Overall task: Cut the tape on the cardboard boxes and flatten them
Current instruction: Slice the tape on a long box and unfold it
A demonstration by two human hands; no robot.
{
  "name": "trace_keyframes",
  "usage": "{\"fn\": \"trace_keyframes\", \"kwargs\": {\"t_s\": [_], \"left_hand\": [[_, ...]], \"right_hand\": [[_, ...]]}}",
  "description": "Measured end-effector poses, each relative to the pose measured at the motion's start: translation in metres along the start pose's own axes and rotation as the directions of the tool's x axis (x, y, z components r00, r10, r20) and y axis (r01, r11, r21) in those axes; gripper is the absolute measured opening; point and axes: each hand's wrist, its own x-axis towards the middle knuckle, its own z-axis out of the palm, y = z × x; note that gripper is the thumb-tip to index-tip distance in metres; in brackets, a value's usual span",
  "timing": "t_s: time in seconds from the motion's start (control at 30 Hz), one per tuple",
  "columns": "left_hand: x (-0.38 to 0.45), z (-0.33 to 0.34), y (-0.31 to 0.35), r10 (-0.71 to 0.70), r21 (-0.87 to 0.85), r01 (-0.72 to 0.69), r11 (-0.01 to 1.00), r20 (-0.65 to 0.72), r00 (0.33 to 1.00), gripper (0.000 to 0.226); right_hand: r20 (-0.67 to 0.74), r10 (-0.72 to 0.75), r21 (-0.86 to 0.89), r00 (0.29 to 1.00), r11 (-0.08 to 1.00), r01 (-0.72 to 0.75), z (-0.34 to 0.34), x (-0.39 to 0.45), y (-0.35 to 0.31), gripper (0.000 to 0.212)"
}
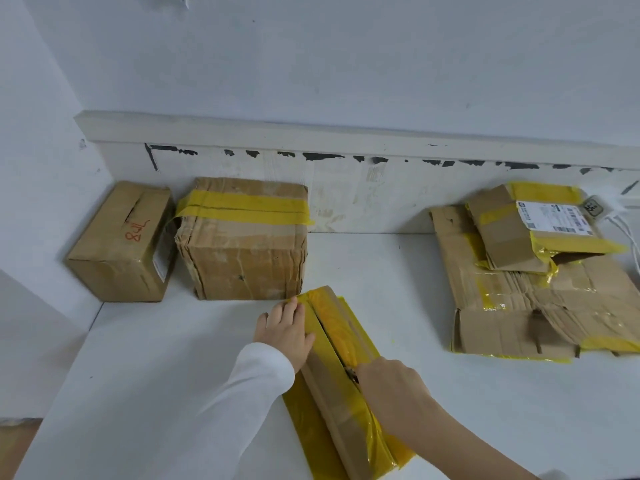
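We saw a matt, smooth white table. The long box was brown cardboard under glossy yellow tape. The big box was creased, rough cardboard with a matt yellow tape band. The flattened boxes were wrinkled cardboard, one bearing a paper label. The sleeve was soft white cloth.

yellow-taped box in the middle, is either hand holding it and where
The left hand rests with straight fingers on the yellow-taped box at its far left edge. The right hand is at its centre seam; its grip is hidden.
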Motion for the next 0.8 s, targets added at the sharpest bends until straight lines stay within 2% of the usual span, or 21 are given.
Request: {"fn": "trace_keyframes", "kwargs": {"t_s": [0.13, 0.23, 0.3, 0.4, 0.47, 0.67, 0.8], "left_hand": [[0.000, 0.005, 0.023, -0.103, 0.142, 0.108, 0.984, -0.041, 0.994, 0.079], [0.002, 0.013, 0.039, -0.133, 0.195, 0.137, 0.971, -0.032, 0.991, 0.072], [0.005, 0.017, 0.038, -0.101, 0.157, 0.106, 0.982, -0.035, 0.994, 0.065], [0.012, 0.021, 0.027, 0.051, 0.064, -0.047, 0.997, -0.062, 0.997, 0.065], [0.013, 0.022, 0.026, 0.065, 0.030, -0.064, 0.998, -0.050, 0.997, 0.065], [-0.005, 0.029, 0.046, -0.248, 0.056, 0.249, 0.967, -0.029, 0.968, 0.067], [-0.009, 0.027, 0.052, -0.339, 0.071, 0.338, 0.938, -0.007, 0.941, 0.066]], "right_hand": [[0.070, 0.026, 0.047, 0.997, 0.998, -0.030, 0.015, -0.030, 0.010, 0.032], [0.109, 0.034, 0.053, 0.994, 0.998, -0.040, 0.021, -0.042, 0.014, 0.034], [0.118, 0.025, 0.057, 0.993, 0.998, -0.032, 0.025, -0.045, 0.017, 0.035], [0.135, -0.004, 0.063, 0.991, 0.998, -0.005, 0.031, -0.050, 0.026, 0.034], [0.124, -0.034, 0.057, 0.992, 0.998, 0.027, 0.037, -0.056, 0.034, 0.035], [0.016, -0.106, -0.002, 0.994, 0.994, 0.106, 0.060, -0.059, 0.086, 0.038], [0.020, -0.170, -0.032, 0.985, 0.985, 0.171, 0.082, -0.061, 0.114, 0.042]]}}
